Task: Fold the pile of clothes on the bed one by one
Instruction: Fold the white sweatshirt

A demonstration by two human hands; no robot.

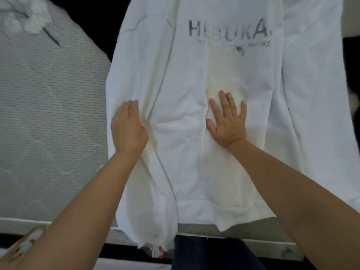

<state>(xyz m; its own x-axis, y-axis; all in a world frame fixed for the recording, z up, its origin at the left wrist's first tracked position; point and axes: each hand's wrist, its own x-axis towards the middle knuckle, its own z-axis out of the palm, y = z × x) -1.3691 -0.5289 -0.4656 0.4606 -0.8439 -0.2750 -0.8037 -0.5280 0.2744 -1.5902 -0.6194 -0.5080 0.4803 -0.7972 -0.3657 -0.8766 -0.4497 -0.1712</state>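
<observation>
A white sweatshirt [194, 84] with grey lettering across the chest lies spread flat on the bed, its hem toward me at the near edge. A yellowish stain runs down its middle. My left hand [127, 127] rests flat on the left sleeve, which lies along the body of the garment. My right hand [227, 121] presses flat on the stained middle, fingers spread. Neither hand holds any cloth.
The grey striped mattress [48, 114] stretches bare to the left of the sweatshirt. A white garment [25, 14] lies bunched at the far left corner. Dark fabric [101, 20] shows beyond the sweatshirt. The bed's near edge [58, 225] runs across the bottom.
</observation>
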